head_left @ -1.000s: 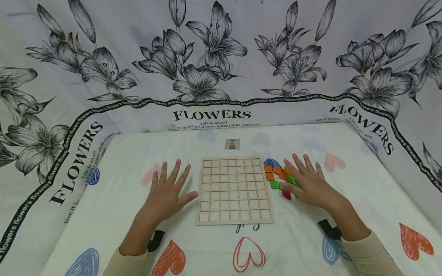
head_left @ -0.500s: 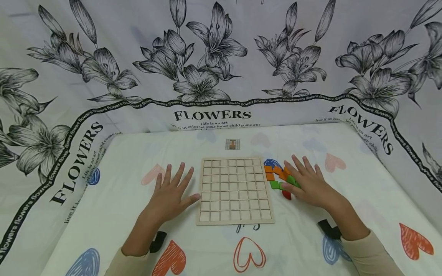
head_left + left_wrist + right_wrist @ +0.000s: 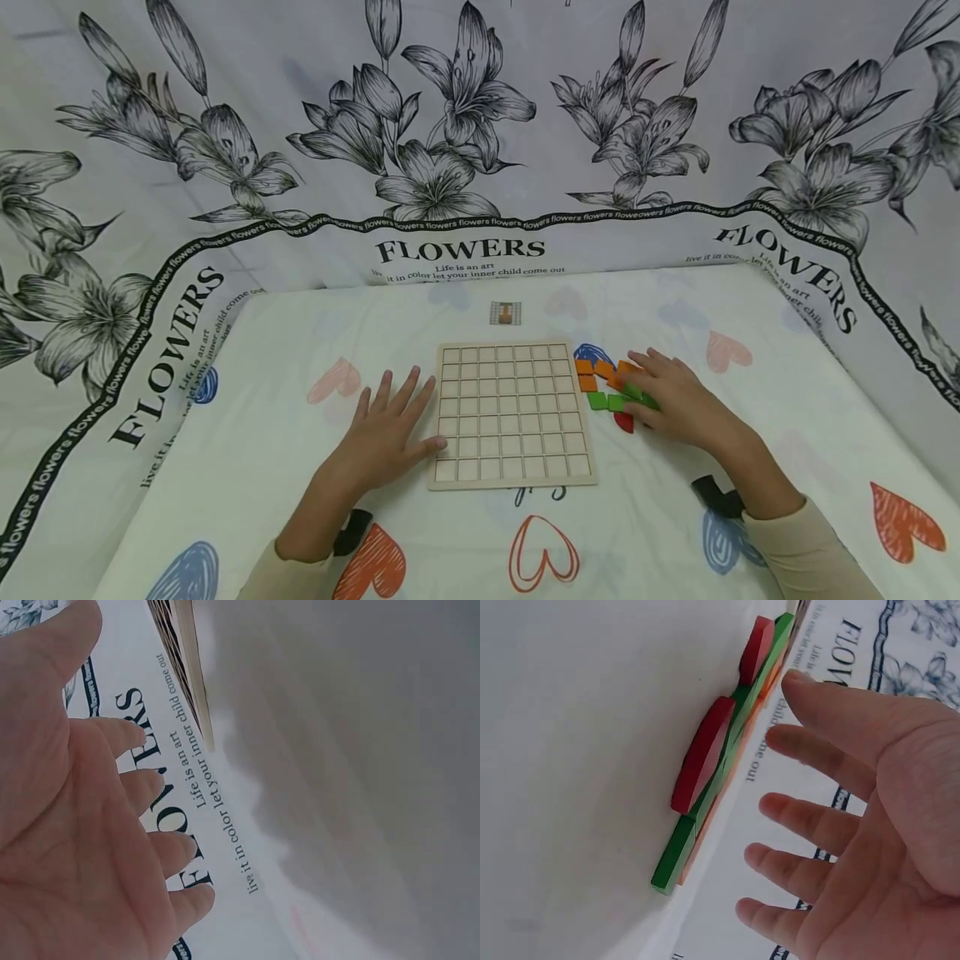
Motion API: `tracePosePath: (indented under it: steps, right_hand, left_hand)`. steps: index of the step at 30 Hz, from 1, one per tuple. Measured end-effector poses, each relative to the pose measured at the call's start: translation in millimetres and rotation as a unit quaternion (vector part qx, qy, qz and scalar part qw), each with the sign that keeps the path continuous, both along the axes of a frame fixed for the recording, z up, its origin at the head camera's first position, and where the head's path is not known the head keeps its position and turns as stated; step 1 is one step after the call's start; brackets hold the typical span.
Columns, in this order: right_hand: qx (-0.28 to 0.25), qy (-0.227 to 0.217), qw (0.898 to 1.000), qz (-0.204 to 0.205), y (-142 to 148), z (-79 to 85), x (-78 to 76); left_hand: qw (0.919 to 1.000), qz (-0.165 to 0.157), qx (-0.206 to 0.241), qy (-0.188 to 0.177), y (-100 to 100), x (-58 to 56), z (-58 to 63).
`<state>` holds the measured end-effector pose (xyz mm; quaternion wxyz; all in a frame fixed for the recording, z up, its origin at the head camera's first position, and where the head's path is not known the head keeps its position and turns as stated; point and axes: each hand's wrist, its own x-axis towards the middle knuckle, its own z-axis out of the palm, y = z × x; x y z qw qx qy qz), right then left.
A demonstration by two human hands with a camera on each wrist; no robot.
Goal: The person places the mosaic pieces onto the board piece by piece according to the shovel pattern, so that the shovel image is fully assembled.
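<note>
Right hand (image 3: 675,402) hovering, colored blocks (image 3: 616,402) just beneath

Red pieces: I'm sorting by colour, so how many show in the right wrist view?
2: one red piece near the centre, another red piece above it, rightward. Others may be hidden.

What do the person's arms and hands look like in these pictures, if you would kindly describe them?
The left hand and right hand are bare, with no gloves or rings visible. The left sleeve and right sleeve are plain beige. A black piece shows beside the left forearm, another black piece beside the right forearm; their fastening is unclear.
</note>
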<state>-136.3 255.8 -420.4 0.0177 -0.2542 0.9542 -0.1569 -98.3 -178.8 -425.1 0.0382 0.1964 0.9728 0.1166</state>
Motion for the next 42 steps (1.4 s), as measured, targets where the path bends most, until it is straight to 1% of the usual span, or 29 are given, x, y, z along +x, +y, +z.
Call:
tracePosePath:
  steps: [7,12,17,22,30,35,42]
  right_hand:
    - [-0.022,0.019,0.999,0.041,-3,-6.2,0.3]
    - [-0.023,0.019,0.999,0.038,-5,-7.7,0.4]
    - [-0.017,0.012,0.999,0.029,-7,-9.2,-0.5]
    - [-0.027,0.017,0.999,0.03,-8,-8.2,-0.5]
    - [-0.036,0.032,0.998,0.048,-12,-5.3,-3.7]
    - [-0.044,0.035,0.997,0.045,-14,-6.1,-3.8]
    - [-0.052,0.023,0.998,0.031,-16,-6.0,-1.1]
  left_hand:
    - [0.9996,-0.026,0.008,-0.011,5,1.3,-2.0]
    - [0.9986,-0.043,0.009,-0.03,6,3.5,-0.9]
    - [0.9965,-0.057,0.013,-0.059,9,4.2,-0.6]
    - [0.9944,-0.071,0.013,-0.077,12,5.1,-1.0]
    - [0.9946,-0.077,0.005,-0.07,16,6.8,-1.1]
    - [0.9942,-0.082,0.003,-0.071,17,7.6,-1.7]
    - [0.9939,-0.087,-0.003,-0.068,18,7.9,-3.5]
